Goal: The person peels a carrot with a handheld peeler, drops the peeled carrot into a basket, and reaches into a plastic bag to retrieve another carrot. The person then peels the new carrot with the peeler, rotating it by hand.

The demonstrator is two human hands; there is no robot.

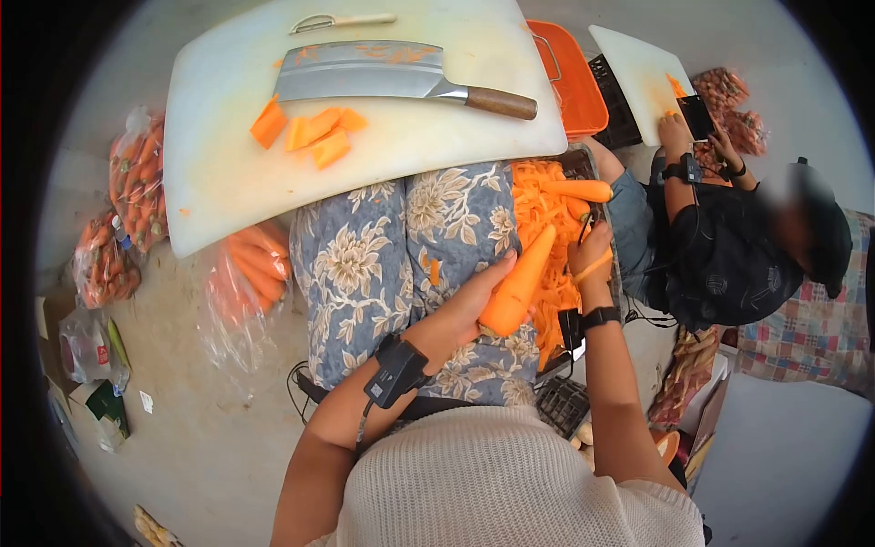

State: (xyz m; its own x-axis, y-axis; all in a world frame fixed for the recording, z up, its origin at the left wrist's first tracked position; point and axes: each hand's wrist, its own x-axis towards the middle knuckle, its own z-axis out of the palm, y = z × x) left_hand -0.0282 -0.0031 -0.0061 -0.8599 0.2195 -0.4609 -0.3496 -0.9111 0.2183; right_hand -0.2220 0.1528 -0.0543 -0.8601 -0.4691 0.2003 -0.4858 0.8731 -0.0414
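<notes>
My left hand (476, 299) is wrapped round the thick end of a large peeled carrot (524, 284), held slanting over my lap with its narrow end up. Closed fingers of my right hand (591, 253) grip a peeler (586, 224), mostly hidden with only a dark part showing. An orange peel strip (597, 265) lies across that hand. Below and between both hands, a dark crate (616, 283) is heaped with carrot peels (547, 314). Whole carrots (577, 190) rest on the heap at its far end.
A white cutting board (383, 137) ahead bears a cleaver (360, 71), a pale-handled peeler (342, 20) and carrot chunks (321, 133). Behind it stands an orange bin (579, 91). Bagged carrots (251, 269) lie left. At right, a co-worker (711, 228) holds a phone (695, 117) near another board (629, 68).
</notes>
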